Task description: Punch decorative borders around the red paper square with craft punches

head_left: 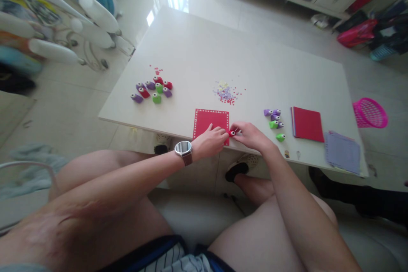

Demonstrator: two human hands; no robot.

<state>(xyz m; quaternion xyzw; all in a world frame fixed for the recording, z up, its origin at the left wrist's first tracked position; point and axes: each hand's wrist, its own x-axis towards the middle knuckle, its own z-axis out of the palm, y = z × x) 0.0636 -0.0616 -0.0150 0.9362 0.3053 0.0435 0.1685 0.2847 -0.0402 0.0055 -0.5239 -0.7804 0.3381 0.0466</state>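
A square sheet of red paper [208, 120] lies at the near edge of the table, with small punched holes along its borders. Over its lower right part rests my left hand [214, 139], which holds the sheet, its fingertips close to the right border. Closed around a small red craft punch [232, 133] is my right hand [250, 136]. That punch sits at the sheet's right edge. Beyond the sheet is a pile of tiny paper cut-outs [225, 92] in purple, yellow and red.
Several craft punches [156, 98] stand at the left, near a few red bits [157, 71]. More punches [273, 124] are on the right, beside a stack of red paper [307, 124] and punched purple sheets [342, 152]. A pink basket [371, 113] stands past the table's right edge.
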